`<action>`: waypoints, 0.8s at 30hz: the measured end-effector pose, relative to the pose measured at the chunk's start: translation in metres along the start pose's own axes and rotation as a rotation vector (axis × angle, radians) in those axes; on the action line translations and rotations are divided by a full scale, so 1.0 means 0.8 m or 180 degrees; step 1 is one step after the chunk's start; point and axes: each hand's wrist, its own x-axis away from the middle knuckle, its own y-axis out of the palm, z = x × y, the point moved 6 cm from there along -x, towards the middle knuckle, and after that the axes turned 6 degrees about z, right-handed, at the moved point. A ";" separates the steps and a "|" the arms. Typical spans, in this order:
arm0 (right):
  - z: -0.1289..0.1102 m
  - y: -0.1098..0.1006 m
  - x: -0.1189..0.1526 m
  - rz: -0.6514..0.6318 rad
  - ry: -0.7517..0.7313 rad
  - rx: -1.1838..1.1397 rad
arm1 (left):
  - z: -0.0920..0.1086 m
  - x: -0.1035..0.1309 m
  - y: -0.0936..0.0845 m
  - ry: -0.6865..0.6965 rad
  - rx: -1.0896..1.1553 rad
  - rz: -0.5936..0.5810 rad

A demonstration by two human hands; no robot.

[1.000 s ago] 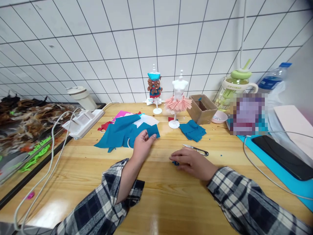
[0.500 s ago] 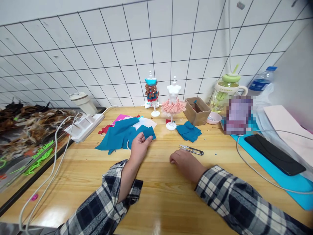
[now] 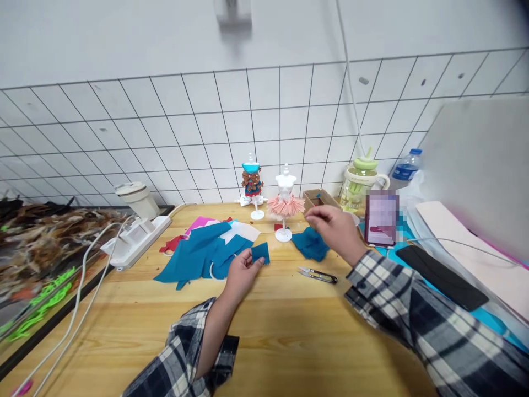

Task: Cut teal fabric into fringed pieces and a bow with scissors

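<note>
Pinched between the thumb and fingers of my left hand is a small blue fabric piece. My right hand is raised above the table, thumb and fingertips pressed together; whatever is between them is too small to make out. Below and left of it lies a pile of blue cut pieces. A larger blue cloth spreads out beside my left hand, over pink and white scraps. Thread snips rest on the table in front of my right hand.
Two small mannequins stand at the back, one in a pink skirt, one in a brown and blue outfit. Behind my right hand are a cardboard box and a jug. A power strip sits left, a black phone right.
My right hand has risen from the table beside the snips, moving up and away to above the blue pieces. My left hand still holds the fabric piece. The view has tilted upward.
</note>
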 end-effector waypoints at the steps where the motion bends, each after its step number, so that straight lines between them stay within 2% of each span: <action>1: 0.001 -0.010 -0.020 0.0198 -0.0148 0.0221 | 0.001 0.000 0.003 -0.0020 0.0053 -0.0092; 2: 0.005 -0.015 -0.037 0.0286 -0.0280 0.0470 | 0.003 0.000 0.004 -0.0028 0.0068 -0.0126; 4: 0.017 -0.010 -0.063 0.0149 -0.0487 0.1020 | 0.005 -0.001 0.005 -0.0048 0.0128 -0.0156; 7: 0.057 0.005 -0.085 -0.0219 -0.0159 0.1905 | 0.005 -0.002 0.006 -0.0074 0.0238 -0.0217; 11: 0.094 0.022 -0.089 -0.0496 0.0093 0.2211 | 0.002 -0.003 0.006 -0.0087 0.0238 -0.0252; 16: 0.110 0.021 -0.083 -0.0471 0.0182 0.2415 | -0.001 -0.004 0.005 -0.0100 0.0237 -0.0239; 18: 0.109 0.015 -0.074 -0.0283 0.0251 0.2373 | -0.002 -0.005 0.005 -0.0094 0.0267 -0.0261; 20: 0.103 0.008 -0.051 0.0128 0.0344 0.2112 | -0.003 -0.005 0.005 -0.0106 0.0284 -0.0275; 23: 0.076 0.009 0.014 0.0858 0.0287 0.1197 | -0.005 -0.005 0.002 -0.0154 0.0291 -0.0213; 24: 0.064 0.017 0.040 0.0919 0.0196 0.0821 | -0.006 -0.004 0.001 -0.0192 0.0320 -0.0190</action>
